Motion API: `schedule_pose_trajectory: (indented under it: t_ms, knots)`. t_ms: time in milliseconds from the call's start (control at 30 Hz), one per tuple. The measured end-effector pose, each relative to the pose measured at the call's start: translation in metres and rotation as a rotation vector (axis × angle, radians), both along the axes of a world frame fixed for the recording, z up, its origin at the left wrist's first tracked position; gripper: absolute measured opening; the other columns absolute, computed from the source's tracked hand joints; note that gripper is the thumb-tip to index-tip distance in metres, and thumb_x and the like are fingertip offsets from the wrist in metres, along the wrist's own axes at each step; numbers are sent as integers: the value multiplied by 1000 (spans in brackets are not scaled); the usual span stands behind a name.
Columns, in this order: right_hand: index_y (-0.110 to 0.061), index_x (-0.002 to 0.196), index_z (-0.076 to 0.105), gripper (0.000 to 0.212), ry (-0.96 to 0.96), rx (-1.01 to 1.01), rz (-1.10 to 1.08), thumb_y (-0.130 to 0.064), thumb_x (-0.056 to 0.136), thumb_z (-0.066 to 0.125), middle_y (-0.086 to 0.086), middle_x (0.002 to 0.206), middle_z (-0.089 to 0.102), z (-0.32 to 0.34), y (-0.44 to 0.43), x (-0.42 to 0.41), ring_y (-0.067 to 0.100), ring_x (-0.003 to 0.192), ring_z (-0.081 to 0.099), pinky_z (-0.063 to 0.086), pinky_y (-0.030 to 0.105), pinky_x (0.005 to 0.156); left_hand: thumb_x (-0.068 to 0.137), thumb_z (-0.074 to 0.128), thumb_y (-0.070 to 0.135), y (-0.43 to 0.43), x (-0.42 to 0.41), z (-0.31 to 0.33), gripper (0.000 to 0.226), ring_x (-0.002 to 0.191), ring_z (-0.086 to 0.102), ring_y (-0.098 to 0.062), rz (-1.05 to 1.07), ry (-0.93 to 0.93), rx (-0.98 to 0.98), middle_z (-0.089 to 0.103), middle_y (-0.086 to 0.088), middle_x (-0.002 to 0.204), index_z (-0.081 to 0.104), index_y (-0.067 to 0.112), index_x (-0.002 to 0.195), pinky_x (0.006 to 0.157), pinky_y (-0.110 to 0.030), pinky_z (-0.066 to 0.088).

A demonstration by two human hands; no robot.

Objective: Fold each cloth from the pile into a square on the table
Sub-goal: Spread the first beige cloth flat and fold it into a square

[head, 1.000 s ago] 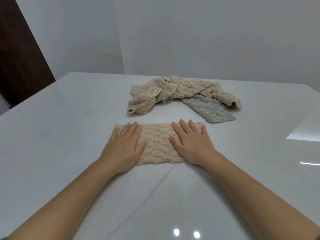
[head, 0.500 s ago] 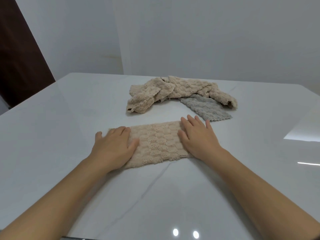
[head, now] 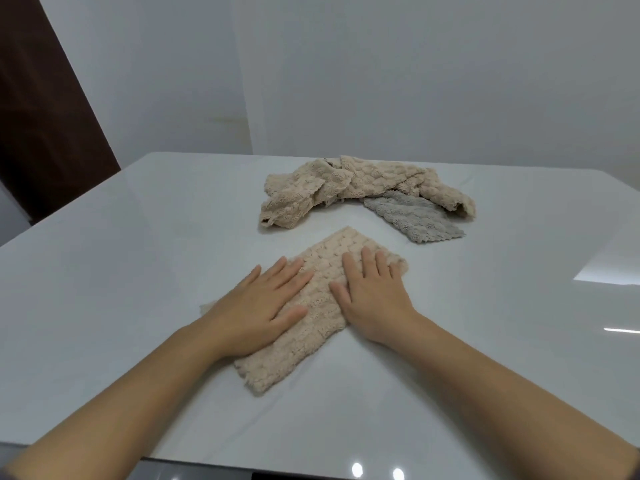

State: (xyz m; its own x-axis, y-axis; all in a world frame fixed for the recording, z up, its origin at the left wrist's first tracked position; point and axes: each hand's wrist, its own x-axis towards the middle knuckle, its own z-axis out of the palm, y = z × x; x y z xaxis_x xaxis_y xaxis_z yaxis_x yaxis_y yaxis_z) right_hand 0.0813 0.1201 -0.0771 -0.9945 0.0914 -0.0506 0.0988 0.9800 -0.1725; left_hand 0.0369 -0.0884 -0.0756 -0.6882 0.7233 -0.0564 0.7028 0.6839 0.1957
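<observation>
White glossy surface (head: 138, 271) fills the view under pale walls (head: 415, 81), with a dark door (head: 41, 116) at ten o'clock. At the centre lies a folded beige cloth (head: 322, 282), a long strip running slantwise from seven o'clock to one o'clock. The left hand (head: 258, 308) lies flat on its seven o'clock half, fingers (head: 280, 275) straight and slightly spread. The right hand (head: 372, 299) presses flat on the one o'clock half, fingers (head: 369, 261) straight and close together. At twelve o'clock, apart from the strip, sits the pile (head: 346, 188) of crumpled beige cloths. A grey cloth (head: 412, 216) sticks out from under its right side, at one o'clock.
</observation>
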Motion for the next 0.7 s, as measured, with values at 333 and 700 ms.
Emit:
schedule_pose_trajectory:
  t_ms: [333,700]
  knots:
    - [-23,156,7,61,124,-5,280,-46,103,26,5,164,-2,16,27,-28,23,150,-10,-7,46,120,93,20,64,9,25,5,73,143,-22,-2,226,7,187,-16,14,158,0,30,154,120,-36,-10]
    - [-22,155,10,56,141,15,293,-40,104,24,0,164,1,11,17,-3,19,150,-8,-10,54,118,86,7,70,-2,31,-9,77,139,-26,7,120,-7,111,-17,21,156,-5,34,153,118,-33,-14]
